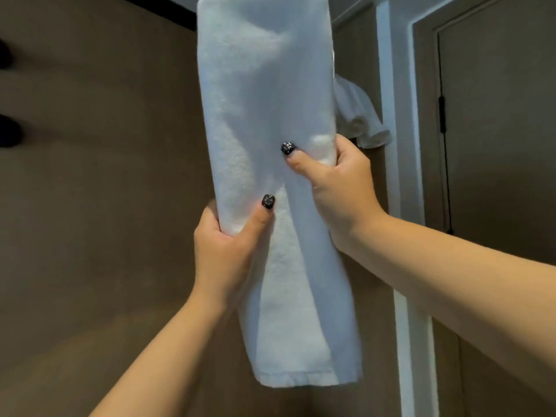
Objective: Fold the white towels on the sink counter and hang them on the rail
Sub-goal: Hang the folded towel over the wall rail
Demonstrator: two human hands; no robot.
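Item: one white towel (pixel 270 115), folded lengthwise into a long narrow strip, hanging upright in front of a brown wall (pixel 99 176); its top runs out of view at the upper edge, so what it hangs from cannot be told; its hemmed lower end hangs free near the bottom of the view. Left hand (pixel 222 251): wrapped around the towel's left edge partway down, thumb pressed flat on the front face, fingers hidden behind the cloth. Right hand (pixel 340 188): clasped on the towel's right edge, a little higher than the left, thumb laid across the front, fingers curled behind. Both thumbs carry dark decorated nails. Second white cloth (pixel 361 118): bunched, partly hidden behind the towel's right edge, just above the right hand; its support is not visible. Surroundings: pale upright frame (pixel 388 85) right of the towel; dark door (pixel 496 130) with a hinge further right.
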